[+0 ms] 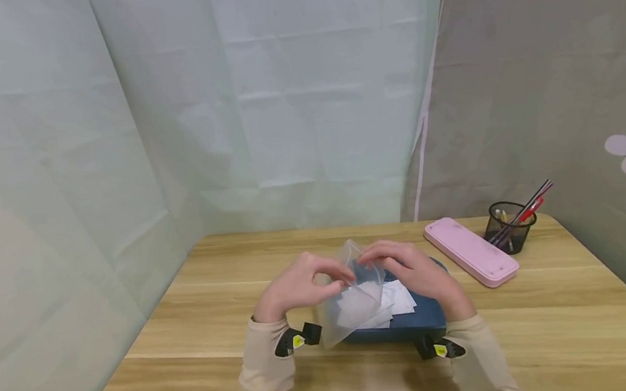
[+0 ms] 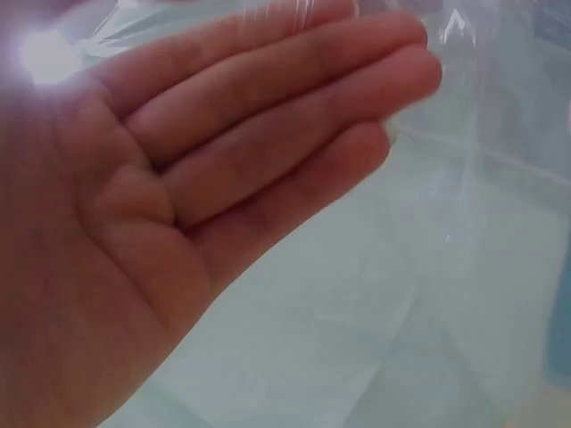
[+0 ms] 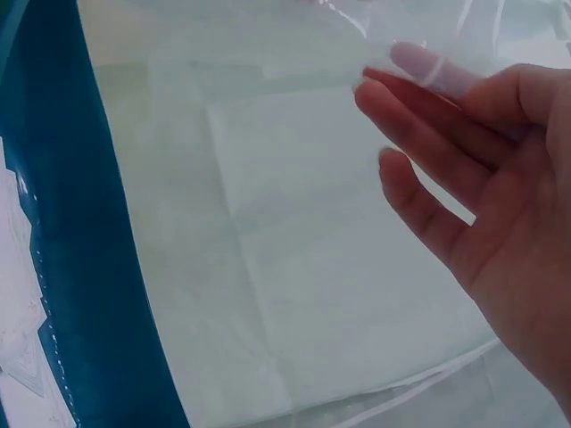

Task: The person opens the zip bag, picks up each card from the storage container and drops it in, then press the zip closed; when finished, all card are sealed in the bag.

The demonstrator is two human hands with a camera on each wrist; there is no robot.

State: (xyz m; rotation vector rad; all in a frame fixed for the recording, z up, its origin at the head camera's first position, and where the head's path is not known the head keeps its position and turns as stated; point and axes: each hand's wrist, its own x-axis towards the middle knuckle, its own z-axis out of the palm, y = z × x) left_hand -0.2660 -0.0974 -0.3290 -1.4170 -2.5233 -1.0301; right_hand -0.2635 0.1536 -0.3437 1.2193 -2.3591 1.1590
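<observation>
A clear plastic bag [image 1: 332, 318] is held up in front of me, its mouth spread between both hands and something white showing in or through it. My left hand [image 1: 306, 283] pinches the bag's left edge between thumb and fingers; in the left wrist view its other fingers lie extended along the plastic. On the opposite edge, my right hand [image 1: 417, 270] grips the bag, with one finger seen through the film in the right wrist view. Below and behind the bag lies a dark blue case [image 1: 426, 313] with several white packets [image 1: 400, 296] on it.
To the right lies a pink pencil case [image 1: 471, 253]. A black mesh pen cup [image 1: 508, 228] with several pens stands beyond it near the back right corner. The wooden table [image 1: 191, 336] ends against hanging cloth at the back and sides.
</observation>
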